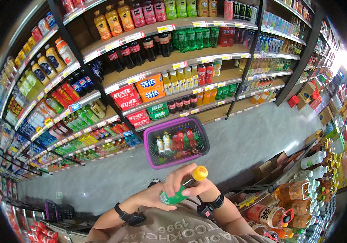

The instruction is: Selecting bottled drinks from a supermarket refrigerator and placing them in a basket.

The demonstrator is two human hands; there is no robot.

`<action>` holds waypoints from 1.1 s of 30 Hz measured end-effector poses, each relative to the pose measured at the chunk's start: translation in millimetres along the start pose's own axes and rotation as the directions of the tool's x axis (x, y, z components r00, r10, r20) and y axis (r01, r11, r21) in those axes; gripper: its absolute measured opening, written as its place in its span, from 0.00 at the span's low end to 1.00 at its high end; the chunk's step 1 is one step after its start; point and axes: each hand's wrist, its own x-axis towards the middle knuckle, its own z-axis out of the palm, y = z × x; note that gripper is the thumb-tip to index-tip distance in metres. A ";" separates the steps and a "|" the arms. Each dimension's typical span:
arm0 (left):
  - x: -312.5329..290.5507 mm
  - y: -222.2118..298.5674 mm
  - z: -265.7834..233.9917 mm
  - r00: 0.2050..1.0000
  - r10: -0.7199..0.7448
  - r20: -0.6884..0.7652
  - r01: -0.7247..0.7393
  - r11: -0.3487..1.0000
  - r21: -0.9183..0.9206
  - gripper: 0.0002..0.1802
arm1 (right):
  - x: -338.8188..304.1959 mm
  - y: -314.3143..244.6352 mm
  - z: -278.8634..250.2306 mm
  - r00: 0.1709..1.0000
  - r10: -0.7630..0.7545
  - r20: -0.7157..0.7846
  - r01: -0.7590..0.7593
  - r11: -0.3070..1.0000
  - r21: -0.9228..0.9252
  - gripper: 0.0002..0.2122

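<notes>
In front of my chest I hold a bottle (174,197) with a green label and a yellow cap. It lies tilted, the cap pointing up and to the right. My left hand (152,195) is closed around the labelled lower part. My right hand (204,188) grips the bottle near its neck, just under the cap. Fingers cover much of the bottle's middle. Beyond my hands, a purple-rimmed dark basket (149,162) stands on the floor, containing two white-labelled bottles (163,143) and several red-labelled bottles (177,139).
Shelves (214,53) of bottled and canned drinks rise behind the basket and curve along the left. At the right are large bottles (293,192) and cardboard boxes (272,166). Another dark and purple basket (52,210) sits at lower left on the grey floor (238,139).
</notes>
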 end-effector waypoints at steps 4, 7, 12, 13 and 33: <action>5.5 -11.4 -1.8 0.996 -0.084 -0.041 0.081 0.995 -0.061 0.25 | 3.0 0.5 1.9 0.994 -0.055 -0.092 0.054 0.998 -0.014 0.07; 7.5 -5.8 -3.1 0.996 -0.068 -0.062 0.067 0.997 -0.031 0.26 | 4.5 0.1 0.9 0.991 -0.091 -0.099 0.084 0.994 -0.067 0.05; 9.2 -1.6 6.8 0.973 -0.037 -0.227 0.042 0.999 0.013 0.25 | 1.1 2.1 0.7 0.981 -0.075 -0.179 0.061 0.994 -0.085 0.04; 9.7 0.0 4.9 0.964 -0.070 -0.255 0.071 0.997 -0.005 0.26 | 2.3 5.1 -0.4 0.967 -0.071 -0.243 0.049 0.994 -0.097 0.06; 4.5 14.6 -31.0 0.968 -0.120 -0.221 0.144 0.985 0.095 0.33 | 0.2 39.5 -49.4 0.983 -0.170 -0.069 0.178 0.976 0.125 0.30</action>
